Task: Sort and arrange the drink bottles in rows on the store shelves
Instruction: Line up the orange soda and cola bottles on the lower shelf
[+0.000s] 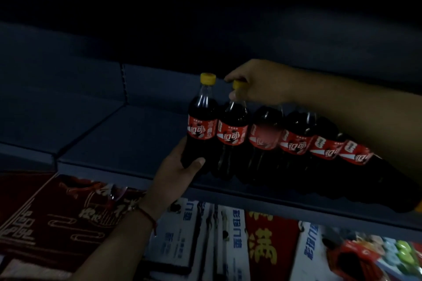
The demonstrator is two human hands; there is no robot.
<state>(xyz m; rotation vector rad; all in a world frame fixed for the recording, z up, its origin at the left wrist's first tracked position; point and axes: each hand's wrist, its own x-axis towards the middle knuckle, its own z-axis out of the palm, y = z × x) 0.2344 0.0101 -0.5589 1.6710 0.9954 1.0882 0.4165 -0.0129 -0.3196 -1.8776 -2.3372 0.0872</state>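
The left forearm comes up from the bottom edge, a red string bracelet round the wrist; the left hand wraps the lower body of the leftmost cola bottle, thumb laid across its front, fingers hidden behind it; that bottle stands upright on the grey metal shelf, at the left end of a row of cola bottles with red labels that runs off to the right along the shelf's front edge, each touching the next; its yellow cap is in clear view. The right hand reaches in from the right above the row and pinches the neck of the second cola bottle just under its yellow cap, fingers curled round it, the cap partly covered; this bottle stands touching the leftmost one. Left of the bottles the shelf surface is bare and dim; the back panel rises behind it into darkness. Below the shelf lie white cartons with blue print, a red carton with yellow characters between them, a dark red patterned box to the left, and blurred colourful packaging at the lower right.
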